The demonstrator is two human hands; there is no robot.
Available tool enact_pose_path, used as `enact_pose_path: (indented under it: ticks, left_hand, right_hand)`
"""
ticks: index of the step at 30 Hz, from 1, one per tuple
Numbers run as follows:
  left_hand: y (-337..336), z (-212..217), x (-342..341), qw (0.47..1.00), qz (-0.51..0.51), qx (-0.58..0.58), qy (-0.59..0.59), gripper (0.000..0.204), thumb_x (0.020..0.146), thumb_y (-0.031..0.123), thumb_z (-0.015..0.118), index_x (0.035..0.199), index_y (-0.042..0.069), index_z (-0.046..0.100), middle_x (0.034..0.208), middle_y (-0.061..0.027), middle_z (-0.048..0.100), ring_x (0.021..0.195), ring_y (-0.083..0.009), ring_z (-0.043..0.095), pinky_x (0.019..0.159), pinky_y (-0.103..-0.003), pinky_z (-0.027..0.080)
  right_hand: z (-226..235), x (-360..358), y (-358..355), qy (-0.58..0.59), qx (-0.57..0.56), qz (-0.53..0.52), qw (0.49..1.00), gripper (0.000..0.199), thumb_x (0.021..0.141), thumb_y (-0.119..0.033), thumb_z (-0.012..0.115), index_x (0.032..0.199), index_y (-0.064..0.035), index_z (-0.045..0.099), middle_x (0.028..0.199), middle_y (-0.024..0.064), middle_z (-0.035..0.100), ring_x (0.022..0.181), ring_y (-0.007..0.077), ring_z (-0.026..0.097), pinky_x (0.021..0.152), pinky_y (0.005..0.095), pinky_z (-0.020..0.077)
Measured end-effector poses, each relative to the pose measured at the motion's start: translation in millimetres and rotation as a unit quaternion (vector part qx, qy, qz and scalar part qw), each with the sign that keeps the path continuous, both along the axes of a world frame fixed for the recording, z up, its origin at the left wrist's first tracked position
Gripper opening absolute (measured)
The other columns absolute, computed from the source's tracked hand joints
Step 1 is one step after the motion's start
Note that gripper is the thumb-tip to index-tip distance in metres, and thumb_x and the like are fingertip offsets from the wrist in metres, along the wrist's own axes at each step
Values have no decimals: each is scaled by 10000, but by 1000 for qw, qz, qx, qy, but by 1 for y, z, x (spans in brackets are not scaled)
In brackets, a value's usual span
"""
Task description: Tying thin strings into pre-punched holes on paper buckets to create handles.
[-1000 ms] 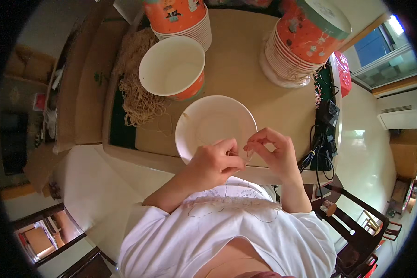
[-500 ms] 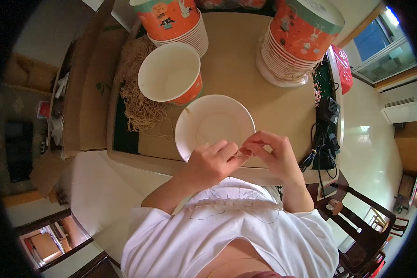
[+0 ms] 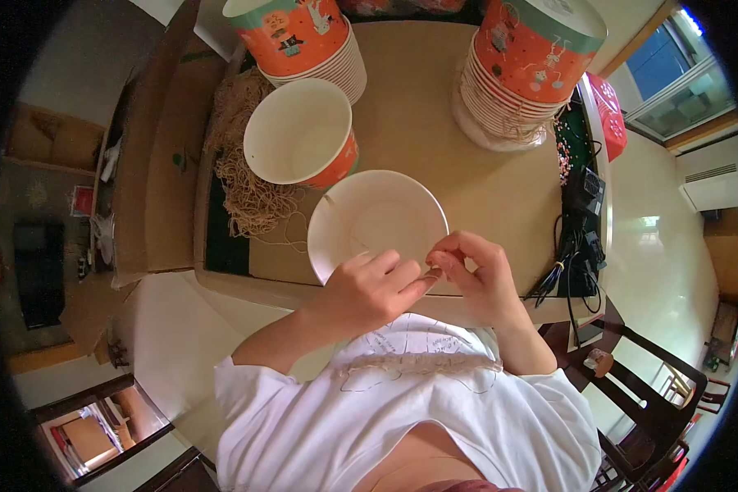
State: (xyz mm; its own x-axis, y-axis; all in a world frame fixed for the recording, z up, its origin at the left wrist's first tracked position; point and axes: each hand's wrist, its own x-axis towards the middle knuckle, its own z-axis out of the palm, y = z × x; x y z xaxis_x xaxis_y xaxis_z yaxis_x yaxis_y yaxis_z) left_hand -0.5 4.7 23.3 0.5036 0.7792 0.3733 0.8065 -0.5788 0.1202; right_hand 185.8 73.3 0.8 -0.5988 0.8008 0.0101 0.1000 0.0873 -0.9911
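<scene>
Both hands meet at the white paper bowl's (image 3: 377,223) rim at its five o'clock: left hand (image 3: 367,289) curled gripping the edge, right hand (image 3: 477,275) pinching a thin string there, strand trailing toward eleven o'clock across the bowl

Two tall stacks of orange printed paper tubs, far left (image 3: 299,37) and far right (image 3: 529,61) on the worktop (image 3: 402,123); a red packet (image 3: 608,115) at the right edge.

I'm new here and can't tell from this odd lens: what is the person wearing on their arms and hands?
Both the left hand and right hand are bare: no gloves, and no rings or watch that I can make out. The forearms are uncovered too. A white short-sleeved T-shirt ends above the elbows, with a faint line drawing on its chest.
</scene>
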Motion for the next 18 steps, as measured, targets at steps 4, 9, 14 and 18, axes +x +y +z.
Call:
enact_pose_path:
  ticks: [4,9,14,18]
  left_hand:
    - [10,-8,0,999,-3,33,21,103,718,118,631,821,114,641,731,14,450,659,-118,493,510,-240,445]
    - [4,-2,7,991,20,-75,-111,122,746,72,666,846,96,602,844,-14,486,707,-140,530,544,-246,467]
    - [-4,5,5,848,81,-358,-382,116,809,49,662,860,80,563,996,-36,482,772,-124,548,612,-237,482]
    - [5,-7,-9,629,53,-425,-649,73,891,102,608,887,57,550,983,-24,521,737,-65,524,572,-212,442]
  right_hand:
    - [3,-3,4,-16,7,21,1000,30,854,31,598,868,22,623,892,68,623,710,98,562,615,236,461]
    - [-11,-6,-2,17,30,-4,999,42,863,-18,619,891,11,628,851,80,606,701,143,574,608,263,467]
    - [-12,-11,-11,70,110,-22,991,65,824,12,660,881,7,628,937,99,606,739,178,606,609,275,501]
    - [-20,-15,-14,77,190,-65,977,120,780,28,702,875,6,632,960,113,609,751,190,621,591,272,517]
